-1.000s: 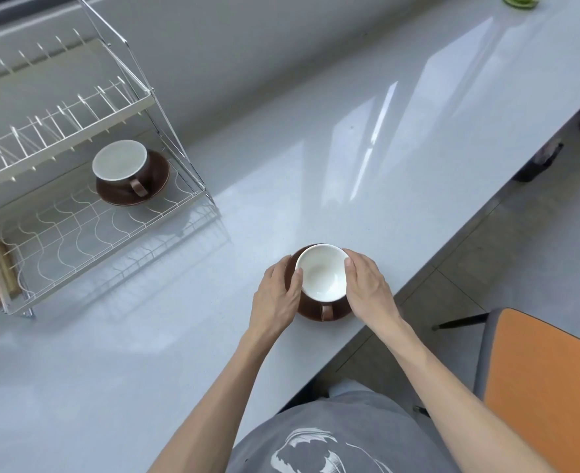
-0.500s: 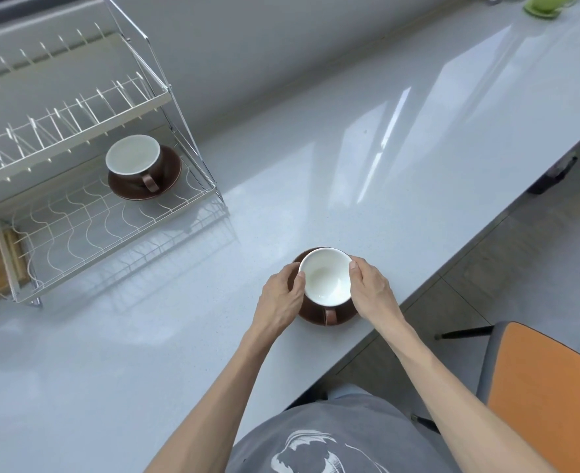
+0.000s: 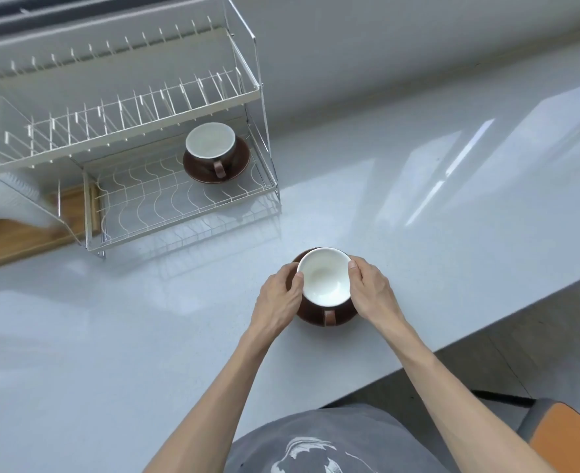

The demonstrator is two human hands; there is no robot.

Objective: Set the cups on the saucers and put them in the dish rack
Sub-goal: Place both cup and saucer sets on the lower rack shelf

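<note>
**Second cup and saucer held at table edge; first set in rack**

Nearest the camera: grey shirt (image 3: 333,445) with a white print, and an orange chair seat (image 3: 568,438) at lower right, off the table.

Both forearms reach forward over the white table (image 3: 452,233). Left hand (image 3: 276,298) and right hand (image 3: 372,290) flank a cup (image 3: 324,278), white inside and brown outside, which sits on a brown saucer (image 3: 345,317). Left grip: thumb tip on the cup's left rim, remaining fingers curled down the side toward the saucer edge. Right grip: thumb on the right rim, fingers wrapped down the far side. Both grips are closed around the cup-and-saucer pair, one from each side. The fingers under the saucer rim are hidden, so whether the set rests on the table or is just clear of it cannot be told. The cup handle points toward the person. The set is close to the table's near edge.

Farther back and to the left: a white wire dish rack (image 3: 165,206) with two tiers, standing on the table against the wall. On its lower tier, at the right end, a second cup (image 3: 210,141) stands upright on its own saucer (image 3: 237,165), handle also toward the person. The upper tier of prongs holds nothing visible.

Left of the rack base: a wooden board (image 3: 15,233), partly covered by a blurred white object, possibly part of the rack.
</note>
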